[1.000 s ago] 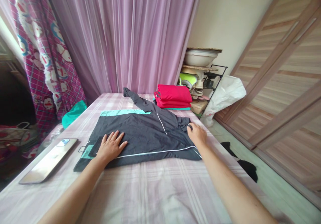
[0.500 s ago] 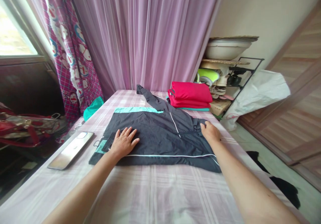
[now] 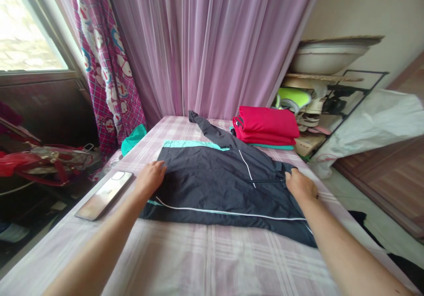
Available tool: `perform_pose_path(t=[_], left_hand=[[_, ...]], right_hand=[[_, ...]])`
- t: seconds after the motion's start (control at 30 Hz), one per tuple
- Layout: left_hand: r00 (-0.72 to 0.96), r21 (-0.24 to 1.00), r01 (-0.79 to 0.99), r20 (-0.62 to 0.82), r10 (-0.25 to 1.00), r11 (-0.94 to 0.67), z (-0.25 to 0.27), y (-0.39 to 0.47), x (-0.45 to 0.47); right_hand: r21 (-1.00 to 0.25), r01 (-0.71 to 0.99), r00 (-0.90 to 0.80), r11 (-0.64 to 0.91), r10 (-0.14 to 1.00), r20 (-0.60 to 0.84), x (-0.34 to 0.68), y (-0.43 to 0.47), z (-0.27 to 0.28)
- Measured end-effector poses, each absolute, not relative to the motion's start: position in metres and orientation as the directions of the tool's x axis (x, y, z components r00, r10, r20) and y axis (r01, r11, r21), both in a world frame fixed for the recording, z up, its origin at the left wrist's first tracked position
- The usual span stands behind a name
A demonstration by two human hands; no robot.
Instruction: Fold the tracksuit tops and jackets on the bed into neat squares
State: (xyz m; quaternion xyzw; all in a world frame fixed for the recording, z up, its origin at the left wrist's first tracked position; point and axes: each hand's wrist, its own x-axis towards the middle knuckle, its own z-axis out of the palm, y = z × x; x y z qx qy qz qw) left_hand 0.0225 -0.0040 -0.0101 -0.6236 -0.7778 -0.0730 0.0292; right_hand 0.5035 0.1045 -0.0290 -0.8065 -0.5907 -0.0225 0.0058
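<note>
A black jacket [image 3: 212, 176] with white piping and turquoise panels lies spread sideways on the checked tablecloth [image 3: 185, 260]. One sleeve stretches away toward the curtain. My left hand [image 3: 151, 179] is closed on the jacket's left edge, at the hem, with the fingertips partly hidden. At the opposite end my right hand [image 3: 300, 184] grips the collar, its fingers curled around the fabric. The hem and collar lie roughly in line between the two hands.
Folded red clothes [image 3: 266, 126] are stacked at the back right of the table. A phone [image 3: 105, 195] lies by the left edge, near a teal bag [image 3: 133, 139]. Beyond the right edge stand a shoe rack [image 3: 359, 97] with a basin [image 3: 331, 59] on top and a white sack [image 3: 380, 115].
My left hand has gone from lying flat on the jacket to gripping its left edge. My right hand keeps hold of the collar. The view has shifted slightly left.
</note>
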Motion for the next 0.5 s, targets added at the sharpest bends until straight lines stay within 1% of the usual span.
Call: perform_pose_path(t=[0.07, 0.13, 0.23, 0.37, 0.5], left_hand=[[-0.377, 0.084, 0.924, 0.042, 0.925, 0.373, -0.004, 0.007, -0.006], [-0.452, 0.107, 0.884, -0.055, 0.89, 0.456, -0.003, 0.016, -0.025], [-0.473, 0.154, 0.859, -0.128, 0.872, 0.489, -0.005, 0.028, -0.038], [-0.482, 0.248, 0.815, -0.21, 0.851, 0.523, -0.012, 0.04, -0.047], [-0.499, 0.342, 0.734, -0.315, 0.808, 0.587, -0.018, 0.048, -0.06]], right_hand=[[0.022, 0.952, 0.303, -0.304, 0.952, 0.051, 0.503, 0.103, -0.03], [0.019, 0.953, 0.3, -0.301, 0.952, 0.058, 0.504, 0.103, -0.031], [0.005, 0.953, 0.301, -0.302, 0.95, 0.089, 0.506, 0.104, -0.034], [-0.007, 0.959, 0.282, -0.285, 0.947, 0.151, 0.508, 0.104, -0.039], [-0.017, 0.959, 0.283, -0.284, 0.948, 0.147, 0.509, 0.103, -0.041]])
